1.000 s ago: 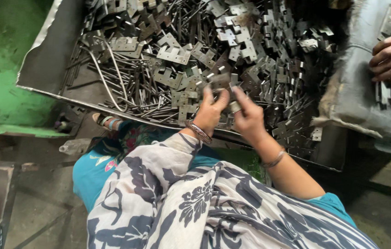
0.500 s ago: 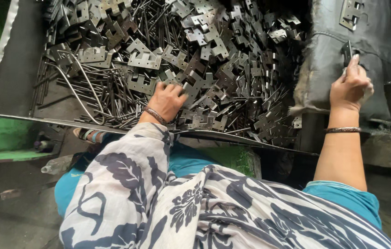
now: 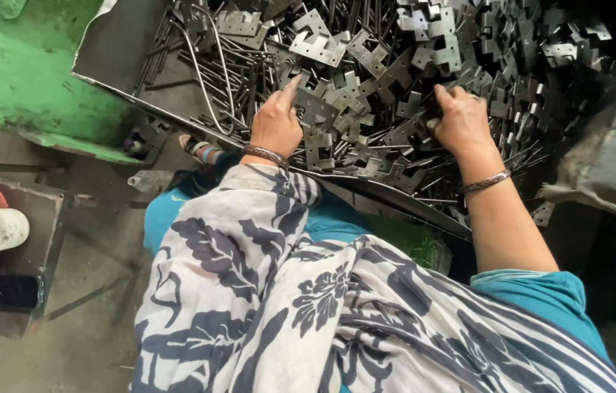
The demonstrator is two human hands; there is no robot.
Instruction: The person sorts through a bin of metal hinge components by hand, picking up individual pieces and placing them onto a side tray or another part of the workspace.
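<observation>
Both hands are down in the heap right now. My left hand (image 3: 277,120) rests on the pile of metal brackets (image 3: 366,80), index finger stretched out and the other fingers loosely curled, not clamped on anything I can make out. My right hand (image 3: 461,120) has its fingers bent down into the brackets, and I honestly can't tell if it has pinched a piece or is just raking through. The whole lot sits in a metal tray (image 3: 115,51) in front of my knees, with thin bent wire rods (image 3: 206,69) tangled along its left side.

Progress-wise, I'd say barely dented: the tray looks heaped full and I see no sorted stack anywhere.

The brackets are flat stamped steel, dull grey, with notched square cut-outs and sharp-looking corners. The tray floor is dark and scuffed; the green surface (image 3: 24,80) beside it is chipped paint.
</observation>
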